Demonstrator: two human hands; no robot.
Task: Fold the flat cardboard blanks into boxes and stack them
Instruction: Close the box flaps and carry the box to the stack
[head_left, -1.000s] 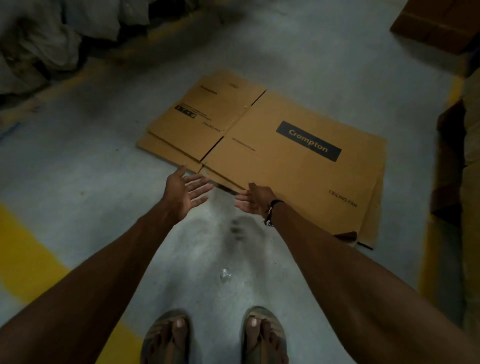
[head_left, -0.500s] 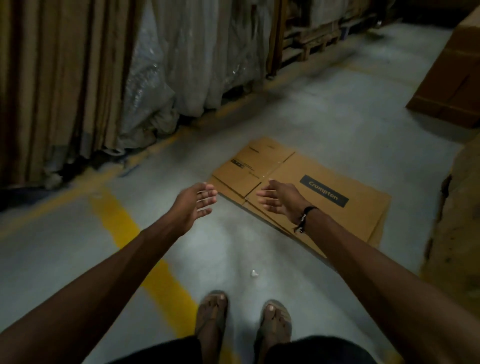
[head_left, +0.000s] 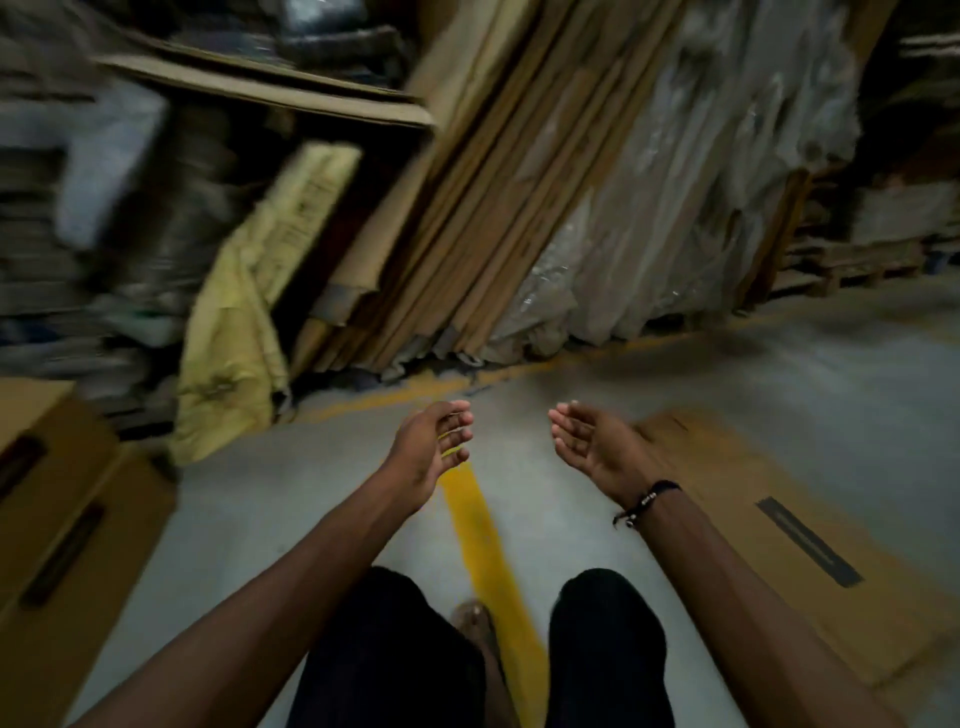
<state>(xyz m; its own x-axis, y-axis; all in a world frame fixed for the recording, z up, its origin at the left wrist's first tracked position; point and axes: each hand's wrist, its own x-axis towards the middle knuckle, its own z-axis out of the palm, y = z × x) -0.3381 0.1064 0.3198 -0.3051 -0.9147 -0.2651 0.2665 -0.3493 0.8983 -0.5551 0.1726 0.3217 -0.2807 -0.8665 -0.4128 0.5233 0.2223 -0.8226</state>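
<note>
Both arms stretched forward, mid-frame. I see left hand (head_left: 428, 449) palm turned inward, fingers loosely spread, holding nothing. Right hand (head_left: 592, 441) palm up, fingers relaxed and slightly cupped, empty; black wristband (head_left: 647, 500) on wrist. Flat cardboard blank (head_left: 789, 551) lies on floor (head_left: 322, 478) at right of frame, beneath right forearm, apart from both hands. Folded box (head_left: 57, 519) at left edge. Yellow floor line (head_left: 483, 540) between hands.

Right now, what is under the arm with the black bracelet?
A flat cardboard blank lies on the grey floor under that right arm, with a dark label strip on top. The arm covers its near edge, and nothing shows what lies beneath the blank.
</note>
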